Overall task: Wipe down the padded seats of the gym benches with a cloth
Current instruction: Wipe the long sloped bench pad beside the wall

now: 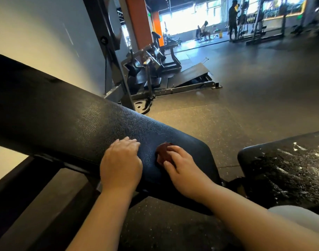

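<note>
A long black padded bench back (82, 113) slants from upper left down to the lower middle. My left hand (121, 162) rests on its near edge, fingers laid over the pad. Just to the right, my right hand (180, 167) grips a small dark red cloth (163, 153) bunched against the pad's lower end. A second black padded seat (285, 169) lies at the right, streaked with white marks.
The bench's dark metal frame (46, 169) runs below the pad. Black gym machines (155, 69) stand behind on the speckled rubber floor (245, 105). A pale wall (46, 33) is at the left. Two people (233, 20) are far off by the windows.
</note>
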Demonstrator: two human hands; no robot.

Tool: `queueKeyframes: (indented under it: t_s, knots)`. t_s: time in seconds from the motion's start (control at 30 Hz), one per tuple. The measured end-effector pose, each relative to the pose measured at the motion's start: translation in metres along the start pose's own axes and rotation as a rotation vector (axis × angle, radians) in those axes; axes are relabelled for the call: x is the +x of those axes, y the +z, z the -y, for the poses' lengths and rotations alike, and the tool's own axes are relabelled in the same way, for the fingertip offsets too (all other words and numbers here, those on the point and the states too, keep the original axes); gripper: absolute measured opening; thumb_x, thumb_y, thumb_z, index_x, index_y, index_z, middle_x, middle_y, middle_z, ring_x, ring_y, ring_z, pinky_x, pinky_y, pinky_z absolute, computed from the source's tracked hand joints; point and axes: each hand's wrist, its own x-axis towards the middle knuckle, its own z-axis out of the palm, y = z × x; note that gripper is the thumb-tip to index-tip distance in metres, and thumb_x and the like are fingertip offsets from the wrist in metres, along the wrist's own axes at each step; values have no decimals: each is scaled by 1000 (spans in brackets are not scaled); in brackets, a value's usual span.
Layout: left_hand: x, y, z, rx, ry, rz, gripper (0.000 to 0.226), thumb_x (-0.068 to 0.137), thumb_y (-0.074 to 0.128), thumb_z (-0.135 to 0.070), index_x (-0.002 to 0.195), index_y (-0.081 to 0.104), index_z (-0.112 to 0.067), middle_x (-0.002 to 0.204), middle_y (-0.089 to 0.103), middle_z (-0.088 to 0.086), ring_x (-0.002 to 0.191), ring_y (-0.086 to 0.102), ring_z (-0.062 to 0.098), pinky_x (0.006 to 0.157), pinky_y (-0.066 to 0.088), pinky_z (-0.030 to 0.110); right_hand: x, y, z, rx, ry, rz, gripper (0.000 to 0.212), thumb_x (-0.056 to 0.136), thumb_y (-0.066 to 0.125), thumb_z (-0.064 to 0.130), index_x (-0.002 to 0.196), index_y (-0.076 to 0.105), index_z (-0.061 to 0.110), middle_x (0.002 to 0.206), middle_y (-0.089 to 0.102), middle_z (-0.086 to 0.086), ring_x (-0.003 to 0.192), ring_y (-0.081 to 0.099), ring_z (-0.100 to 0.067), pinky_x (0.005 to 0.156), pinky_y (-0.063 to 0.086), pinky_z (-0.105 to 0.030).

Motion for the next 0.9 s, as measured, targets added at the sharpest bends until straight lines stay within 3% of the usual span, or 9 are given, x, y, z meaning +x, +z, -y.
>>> queueKeyframes:
  t_s: [0.13, 0.2, 0.33, 0.43, 0.53, 0.63, 0.7, 0.77, 0.9]
  knots:
    - [-2, -2, -3, -10, -12, -8, 52, 69, 35, -10, 96, 79, -8, 104, 76, 8, 105, 71, 26, 99, 50, 43, 33, -21, -28, -83, 345, -6, 46, 106, 41, 30, 144, 47, 5, 160, 26, -9, 145, 29, -30, 120, 18, -35]
    - [-3, -4, -4, -21, -16, -25, 50, 69, 36, -10, 94, 80, -10, 101, 77, 7, 101, 72, 25, 96, 52, 42, 38, -18, -22, -62, 386, -19, 46, 106, 38, 30, 142, 48, 3, 160, 27, -11, 145, 28, -31, 120, 18, -36]
    - [-8, -3, -3, -34, 13, -67, 52, 71, 32, -15, 90, 79, -9, 96, 77, 8, 96, 72, 26, 92, 54, 41, 21, -5, 21, 28, 119, -2, 43, 106, 43, 30, 144, 49, 11, 160, 29, 3, 146, 28, -17, 119, 20, -32]
    - [-15, -2, 0, -33, 12, -81, 48, 73, 34, -16, 89, 79, -10, 95, 77, 6, 97, 72, 25, 93, 53, 39, 0, -1, 31, -15, -128, 130, 47, 105, 46, 31, 151, 41, 23, 161, 24, 13, 148, 21, -9, 122, 19, -30]
    - [-16, -3, 1, -58, 44, -93, 51, 71, 32, -15, 88, 80, -12, 98, 77, 4, 100, 71, 23, 96, 51, 37, 6, -10, -2, -53, -92, 129, 50, 106, 46, 26, 154, 36, 20, 164, 18, 9, 151, 17, -11, 123, 12, -28]
    - [-20, -2, 7, -115, 66, -127, 51, 71, 32, -13, 90, 79, -13, 100, 77, 3, 102, 71, 23, 103, 41, 34, 16, -13, -26, 50, 219, -58, 44, 106, 43, 19, 149, 42, 9, 163, 25, -6, 148, 26, -22, 121, 17, -33]
    - [-26, 0, 10, -147, 86, -174, 48, 72, 35, -12, 91, 79, -14, 100, 76, 1, 103, 70, 22, 104, 37, 34, 20, -4, -21, 121, 310, -148, 43, 105, 43, 20, 146, 46, 6, 159, 30, -9, 145, 31, -24, 121, 22, -38]
    - [-28, 1, 10, -170, 94, -219, 45, 72, 38, -11, 92, 78, -15, 99, 76, -1, 101, 70, 22, 103, 37, 35, 23, 9, -1, 134, 242, -182, 44, 105, 46, 22, 146, 47, 8, 159, 31, -5, 145, 31, -21, 121, 22, -37]
    - [-23, 2, 9, -251, 78, -325, 41, 75, 41, -11, 93, 78, -14, 97, 75, 0, 99, 69, 23, 99, 42, 34, 19, 21, 29, 87, -136, -87, 46, 104, 49, 24, 149, 44, 21, 157, 31, 12, 146, 27, -4, 122, 22, -28]
